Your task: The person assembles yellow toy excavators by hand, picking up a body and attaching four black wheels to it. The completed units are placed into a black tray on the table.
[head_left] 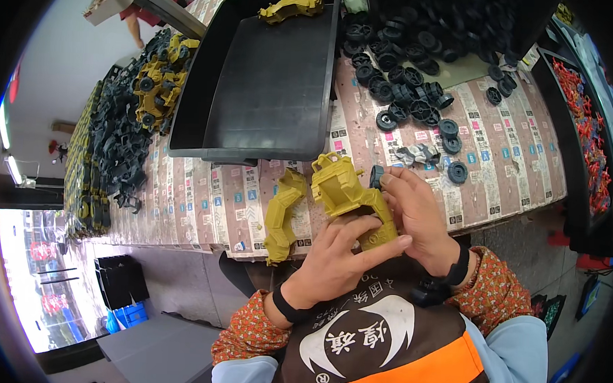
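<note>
My left hand [334, 258] is closed round a yellow plastic toy vehicle body [337, 187], held tilted above the table's near edge. Between thumb and fingertips, my right hand [420, 213] pinches a small black wheel [375, 175] close to the right side of that body. Whether the wheel touches the body I cannot tell. Left of the body lies a second yellow plastic part [283, 218], curved and angular, on the table.
A deep black tray [253, 153] stands ahead, with one yellow part [290, 9] at its far end. Loose black wheels [410, 93] are heaped at the right. Yellow bodies with wheels [162, 82] and dark parts [121, 132] pile up left. A bin of red parts [583, 128] stands far right.
</note>
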A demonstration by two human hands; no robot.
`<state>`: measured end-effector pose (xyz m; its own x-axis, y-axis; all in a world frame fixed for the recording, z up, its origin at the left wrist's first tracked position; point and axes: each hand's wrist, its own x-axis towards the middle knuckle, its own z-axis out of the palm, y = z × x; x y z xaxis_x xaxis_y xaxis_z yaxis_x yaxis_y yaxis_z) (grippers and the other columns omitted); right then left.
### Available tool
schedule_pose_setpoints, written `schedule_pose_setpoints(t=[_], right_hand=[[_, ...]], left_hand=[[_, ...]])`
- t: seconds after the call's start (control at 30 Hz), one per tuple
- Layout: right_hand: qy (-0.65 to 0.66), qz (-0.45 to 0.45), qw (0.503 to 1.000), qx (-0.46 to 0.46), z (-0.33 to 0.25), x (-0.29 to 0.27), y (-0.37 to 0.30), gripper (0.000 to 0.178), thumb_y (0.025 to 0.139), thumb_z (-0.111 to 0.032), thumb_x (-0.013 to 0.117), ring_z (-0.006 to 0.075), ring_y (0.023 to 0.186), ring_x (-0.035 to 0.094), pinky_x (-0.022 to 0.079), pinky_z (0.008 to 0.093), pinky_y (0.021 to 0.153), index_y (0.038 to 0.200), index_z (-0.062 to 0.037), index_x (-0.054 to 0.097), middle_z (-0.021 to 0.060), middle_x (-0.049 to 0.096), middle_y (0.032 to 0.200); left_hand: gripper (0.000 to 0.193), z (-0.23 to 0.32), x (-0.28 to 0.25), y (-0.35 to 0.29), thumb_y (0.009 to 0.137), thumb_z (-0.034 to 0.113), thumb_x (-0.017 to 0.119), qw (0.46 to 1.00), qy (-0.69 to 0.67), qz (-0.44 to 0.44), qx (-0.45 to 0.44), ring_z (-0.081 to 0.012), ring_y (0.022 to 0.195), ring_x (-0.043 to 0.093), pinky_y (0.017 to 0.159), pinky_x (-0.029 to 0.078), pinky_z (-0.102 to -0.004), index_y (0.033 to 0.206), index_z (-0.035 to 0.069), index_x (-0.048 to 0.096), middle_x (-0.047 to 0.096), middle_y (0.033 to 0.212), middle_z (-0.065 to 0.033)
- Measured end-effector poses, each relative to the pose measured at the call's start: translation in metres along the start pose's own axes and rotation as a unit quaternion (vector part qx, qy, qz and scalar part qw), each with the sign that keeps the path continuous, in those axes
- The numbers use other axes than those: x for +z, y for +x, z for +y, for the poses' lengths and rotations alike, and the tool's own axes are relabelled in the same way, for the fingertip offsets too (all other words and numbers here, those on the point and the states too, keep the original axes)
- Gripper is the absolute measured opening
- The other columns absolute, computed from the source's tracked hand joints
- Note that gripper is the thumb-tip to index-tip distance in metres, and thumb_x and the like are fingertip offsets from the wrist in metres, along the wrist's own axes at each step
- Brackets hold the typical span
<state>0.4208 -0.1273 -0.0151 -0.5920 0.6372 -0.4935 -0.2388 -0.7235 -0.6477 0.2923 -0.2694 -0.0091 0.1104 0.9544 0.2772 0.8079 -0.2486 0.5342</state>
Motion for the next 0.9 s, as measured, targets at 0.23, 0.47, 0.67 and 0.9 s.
schedule_pose_setpoints(t=[0.23,0.47,0.67,0.9], right_hand=[[0.012,-0.026,1.0,-0.01,-0.003,0.013,-0.002,0.026,0.102,-0.017,0.062,0.0078,0.083,0.063,0.054,0.0243,0.075,0.12,0.0016,0.057,0.0028,0.065,0.097],[-0.023,-0.024,0.997,-0.064,0.004,0.02,-0.009,0.023,0.104,-0.01,0.058,0.0091,0.092,0.064,0.055,0.0255,0.082,0.123,0.0029,0.056,0.0081,0.067,0.107],[-0.182,-0.099,0.966,-0.157,-0.006,0.005,-0.007,0.034,0.104,-0.014,0.055,0.0079,0.095,0.064,0.05,0.0245,0.083,0.134,0.0003,0.055,0.0034,0.065,0.112],[-0.132,-0.23,0.957,-0.116,-0.01,-0.004,-0.001,0.036,0.104,-0.009,0.055,0.0082,0.11,0.057,0.049,0.0273,0.096,0.14,-0.0034,0.053,0.003,0.061,0.126]], left_hand=[[0.062,-0.008,0.003,0.003,0.078,0.002,0.077,0.935,-0.187,0.283,0.107,-0.0295,0.137,0.044,0.112,0.038,-0.0479,0.136,0.021,0.067,0.044,0.145,-0.0126],[0.066,0.001,0.0,0.014,0.096,0.018,0.075,0.733,-0.61,0.16,-0.254,-0.0235,0.134,0.052,0.115,0.04,-0.0383,0.152,0.003,0.043,0.052,0.147,-0.0104],[0.045,-0.012,-0.004,0.004,0.108,0.03,0.055,0.681,-0.649,0.17,-0.293,-0.0268,0.108,0.069,0.091,0.062,-0.0493,0.144,0.005,0.044,0.062,0.125,-0.0124],[0.044,0.003,-0.006,0.007,0.108,0.029,0.056,0.711,-0.603,0.138,-0.335,-0.025,0.093,0.072,0.072,0.068,-0.0452,0.142,0.007,0.039,0.06,0.126,-0.0129]])
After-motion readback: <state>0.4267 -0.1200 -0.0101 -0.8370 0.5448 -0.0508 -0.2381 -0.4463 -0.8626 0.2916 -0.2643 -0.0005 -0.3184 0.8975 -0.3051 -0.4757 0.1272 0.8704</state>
